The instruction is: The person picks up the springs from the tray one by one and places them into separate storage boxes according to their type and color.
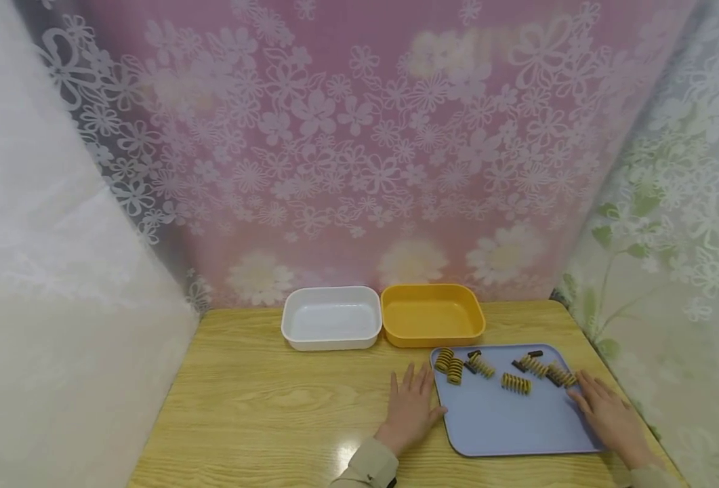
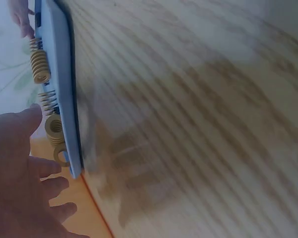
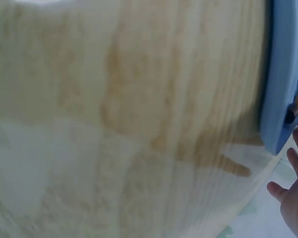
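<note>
A blue tray (image 1: 511,427) lies on the right part of the table, with coil springs and short black cylinders along its far half. My left hand (image 1: 411,410) rests beside the tray's left edge, fingers spread and thumb at the rim. On the other side, my right hand (image 1: 612,415) lies with its fingers extended over the right rim, near a pale spring (image 1: 560,375). Two yellow-and-black springs (image 1: 455,371) sit in the far left corner, and another yellow spring (image 1: 516,383) lies near the middle. Black pieces (image 1: 519,366) are scattered among the pale springs. Neither hand holds anything.
Behind the tray, a white bin (image 1: 331,341) and an orange bin (image 1: 432,337) stand side by side at the table's back edge. Flowered curtains (image 1: 359,169) enclose the back and sides. The wooden table (image 1: 243,407) extends to the left.
</note>
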Demonstrator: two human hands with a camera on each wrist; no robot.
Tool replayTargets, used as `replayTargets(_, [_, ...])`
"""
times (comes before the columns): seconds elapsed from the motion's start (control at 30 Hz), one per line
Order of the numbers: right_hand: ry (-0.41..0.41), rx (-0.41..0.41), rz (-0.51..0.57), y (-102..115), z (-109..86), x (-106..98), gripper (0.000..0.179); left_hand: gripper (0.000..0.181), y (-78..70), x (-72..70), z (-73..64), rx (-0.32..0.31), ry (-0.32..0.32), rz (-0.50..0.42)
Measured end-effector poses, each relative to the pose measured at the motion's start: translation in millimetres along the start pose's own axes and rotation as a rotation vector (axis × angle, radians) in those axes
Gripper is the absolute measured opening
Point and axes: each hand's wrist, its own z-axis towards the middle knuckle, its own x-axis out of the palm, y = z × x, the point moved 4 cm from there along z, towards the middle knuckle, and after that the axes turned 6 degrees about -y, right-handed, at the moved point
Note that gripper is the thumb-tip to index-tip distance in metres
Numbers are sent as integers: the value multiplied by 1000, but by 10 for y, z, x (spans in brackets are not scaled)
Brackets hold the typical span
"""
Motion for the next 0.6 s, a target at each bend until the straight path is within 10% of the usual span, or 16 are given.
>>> replayTargets(0.6, [86, 7, -44, -18, -37, 27, 78, 81, -114, 171, 37, -6, 117, 24])
